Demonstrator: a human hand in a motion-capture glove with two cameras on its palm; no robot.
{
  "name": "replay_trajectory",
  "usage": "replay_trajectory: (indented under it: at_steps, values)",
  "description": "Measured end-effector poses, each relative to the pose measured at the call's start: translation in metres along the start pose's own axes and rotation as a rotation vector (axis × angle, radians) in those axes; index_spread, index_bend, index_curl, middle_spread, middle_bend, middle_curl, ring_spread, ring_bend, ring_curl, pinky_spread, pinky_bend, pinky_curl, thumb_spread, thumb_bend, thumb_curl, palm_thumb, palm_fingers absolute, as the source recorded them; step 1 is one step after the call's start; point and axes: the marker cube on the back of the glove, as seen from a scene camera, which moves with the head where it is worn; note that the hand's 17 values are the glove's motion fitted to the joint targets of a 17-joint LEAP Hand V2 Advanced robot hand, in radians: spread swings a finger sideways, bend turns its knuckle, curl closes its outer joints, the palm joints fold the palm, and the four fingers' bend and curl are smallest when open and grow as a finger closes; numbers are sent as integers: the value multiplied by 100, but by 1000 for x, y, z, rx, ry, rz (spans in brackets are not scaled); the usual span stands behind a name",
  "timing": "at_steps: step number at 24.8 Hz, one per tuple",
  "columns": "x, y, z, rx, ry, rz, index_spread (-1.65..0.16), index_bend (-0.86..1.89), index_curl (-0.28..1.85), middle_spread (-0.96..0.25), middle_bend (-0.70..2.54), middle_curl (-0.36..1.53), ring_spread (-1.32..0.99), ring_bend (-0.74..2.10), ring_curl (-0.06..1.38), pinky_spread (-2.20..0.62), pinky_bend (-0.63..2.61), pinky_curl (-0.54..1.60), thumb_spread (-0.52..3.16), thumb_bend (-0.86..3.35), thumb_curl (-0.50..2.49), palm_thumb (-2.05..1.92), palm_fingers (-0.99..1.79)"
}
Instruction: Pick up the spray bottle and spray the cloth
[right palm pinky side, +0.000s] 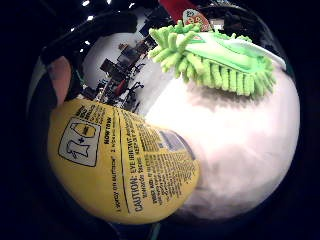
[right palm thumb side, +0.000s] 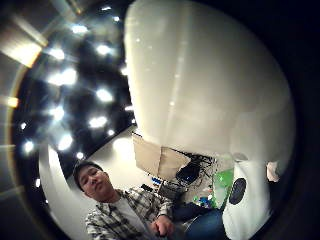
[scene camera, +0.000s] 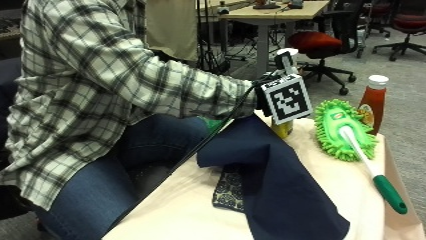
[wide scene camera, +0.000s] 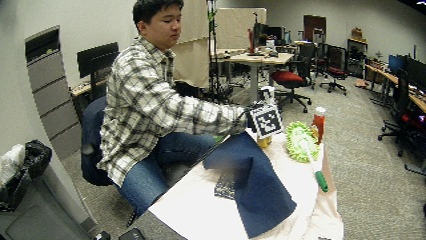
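The yellow plastic spray bottle with the printed caution label (right palm pinky side: 120, 165) is found right up against the gloved right hand (scene camera: 266, 97), at the far end of the dark navy cloth (scene camera: 279, 185) draped over the cream-covered table (scene camera: 186, 210). The bottle fills much of the little-finger palm view, so it's close to the palm, but whether the fingers are actually wrapped round it can't be told; they're hidden in the outside view.

Handling guess: rigid, smooth plastic, likely a bit slippery, weight depending on how full it is. It's probably best taken at the neck under the trigger, though that part isn't seen.

Just beyond the cloth, a lime-green fluffy microfibre mop head on a white and green handle (scene camera: 343, 130) is lying, with a red ketchup bottle with a white cap (scene camera: 373, 102) behind it. Both sit near the bottle, so they could get bumped or caught by the spray.
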Motion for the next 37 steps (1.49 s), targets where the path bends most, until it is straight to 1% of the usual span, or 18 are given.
replay_trajectory:
  at_steps: [5,12,14,16,17,18,20,21,23,26,30,34,37]
  values:
    - [3,-1,-4,47,-36,14,-27,13,43,-12,39,54,-18,43,47,-2,24,38,34,-3,74,118,103]
    - [3,1,-5,32,-26,63,-27,14,43,-12,38,54,-19,42,47,-2,21,38,33,-3,73,118,104]
    - [1,3,-8,7,4,73,-27,13,42,-12,36,53,-18,42,47,0,19,38,37,-5,72,114,98]
    - [-4,7,-13,-28,31,75,-27,13,42,-11,34,53,-17,41,47,3,16,38,46,-6,70,108,87]
    - [-8,9,-16,-46,41,73,-27,12,42,-11,34,53,-17,36,46,5,15,37,51,-7,70,104,76]
    - [-13,12,-21,-63,52,70,-27,13,43,-10,32,52,-15,32,46,7,16,38,54,-7,69,102,62]
    - [-24,17,-31,-94,91,61,-30,10,42,-8,22,49,-10,26,47,11,20,41,60,-9,66,93,22]
    - [-30,22,-37,-107,120,56,-31,10,43,-7,16,48,-9,23,47,12,24,43,63,-10,65,89,7]
    - [-46,33,-53,-133,192,50,-33,12,41,-7,14,45,-6,19,45,14,25,42,69,-10,62,82,2]
    - [-72,59,-82,-169,367,64,-35,13,36,-6,13,40,-4,18,38,16,26,37,78,-11,57,67,2]
    - [-108,111,-127,-188,654,150,-35,17,35,-7,14,37,-1,21,36,17,27,35,89,-10,51,49,6]
    - [-144,196,-170,-191,929,294,-34,18,35,-5,20,37,4,20,34,18,22,34,97,-7,47,40,11]
    - [-162,271,-189,-161,1156,358,-34,19,35,-5,19,36,6,18,34,18,22,34,101,-6,45,35,9]
